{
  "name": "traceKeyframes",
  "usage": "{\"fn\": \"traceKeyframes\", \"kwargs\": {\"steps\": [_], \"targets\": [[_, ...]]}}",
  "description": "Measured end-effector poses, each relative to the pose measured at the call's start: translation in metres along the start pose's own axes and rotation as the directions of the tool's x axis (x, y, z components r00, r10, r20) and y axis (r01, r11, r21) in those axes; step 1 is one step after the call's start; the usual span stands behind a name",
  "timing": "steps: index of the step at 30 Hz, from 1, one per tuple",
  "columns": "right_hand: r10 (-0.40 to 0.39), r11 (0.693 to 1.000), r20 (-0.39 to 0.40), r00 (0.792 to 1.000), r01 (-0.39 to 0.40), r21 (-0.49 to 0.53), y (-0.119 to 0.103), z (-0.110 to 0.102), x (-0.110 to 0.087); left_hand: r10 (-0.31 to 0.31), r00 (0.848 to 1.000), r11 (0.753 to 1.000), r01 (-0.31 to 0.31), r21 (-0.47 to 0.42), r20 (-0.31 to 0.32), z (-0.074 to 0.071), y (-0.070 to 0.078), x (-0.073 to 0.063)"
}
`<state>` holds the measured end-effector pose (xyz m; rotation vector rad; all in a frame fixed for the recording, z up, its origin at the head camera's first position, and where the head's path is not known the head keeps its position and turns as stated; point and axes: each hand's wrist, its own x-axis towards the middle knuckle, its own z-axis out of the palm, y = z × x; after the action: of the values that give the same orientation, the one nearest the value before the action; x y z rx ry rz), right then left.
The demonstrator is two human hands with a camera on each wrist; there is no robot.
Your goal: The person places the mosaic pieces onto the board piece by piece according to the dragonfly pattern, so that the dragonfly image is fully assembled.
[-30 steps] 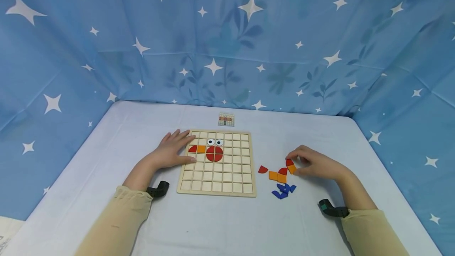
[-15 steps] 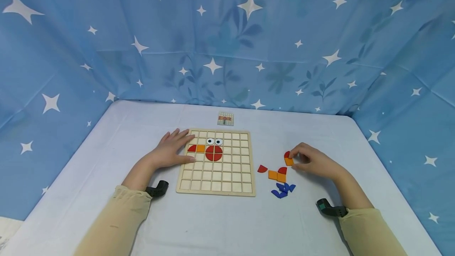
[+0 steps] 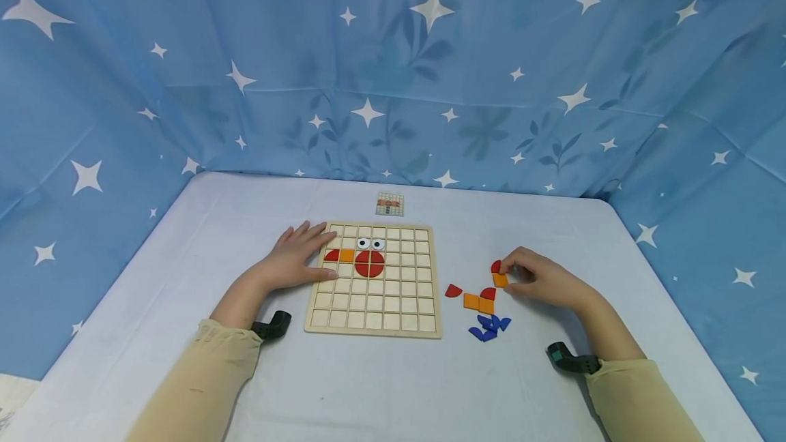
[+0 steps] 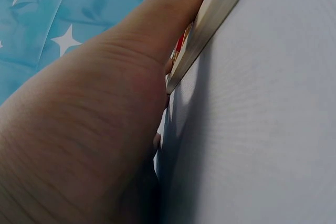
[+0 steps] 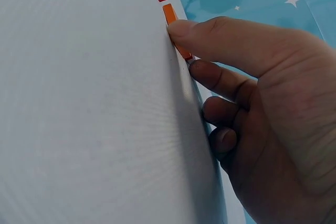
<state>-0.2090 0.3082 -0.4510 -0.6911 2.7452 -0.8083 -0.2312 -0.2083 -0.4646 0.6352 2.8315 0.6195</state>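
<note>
My left hand (image 3: 293, 261) rests over the left edge of a wooden grid board (image 3: 374, 334), fingers spread and thumb laid across the rim. On the board lie a red circle of quarter tiles (image 3: 370, 264), two eye tiles (image 3: 370, 244), an orange square (image 3: 346, 256) and a red quarter (image 3: 331, 256). Right of the board, my right hand (image 3: 540, 278) pinches an orange square tile (image 3: 500, 281) by its edges with thumb and index finger. A red quarter tile (image 3: 495, 266) adjoins that square's far side. In the right wrist view, the thumb presses the orange tile (image 5: 169, 13).
Between the board and my right hand lie a red quarter tile (image 3: 453, 290), two orange squares (image 3: 478, 303) and another red quarter (image 3: 488, 294). Several blue tiles (image 3: 490, 327) are heaped nearer me. A small pattern card (image 3: 389, 204) lies behind the board.
My right hand has shifted the orange square and its adjoining red quarter away from me and slightly left, apart from the other tiles. The left hand keeps its place on the board.
</note>
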Motion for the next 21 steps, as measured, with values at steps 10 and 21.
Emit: {"fn": "traceKeyframes", "kwargs": {"steps": [10, 21], "targets": [[0.020, 0.999, 0.011, 1.000, -0.019, -0.039, -0.0007, 0.0009, 0.0020, -0.004, 1.000, 1.000, 0.004, 0.008, 0.002, -0.0005, 0.0010, -0.0007], [0.011, 0.999, 0.006, 1.000, -0.011, -0.039, -0.0020, -0.0006, 0.0016, -0.001, 1.000, 1.000, 0.001, 0.008, 0.002, -0.0016, 0.0038, -0.0015]]}}
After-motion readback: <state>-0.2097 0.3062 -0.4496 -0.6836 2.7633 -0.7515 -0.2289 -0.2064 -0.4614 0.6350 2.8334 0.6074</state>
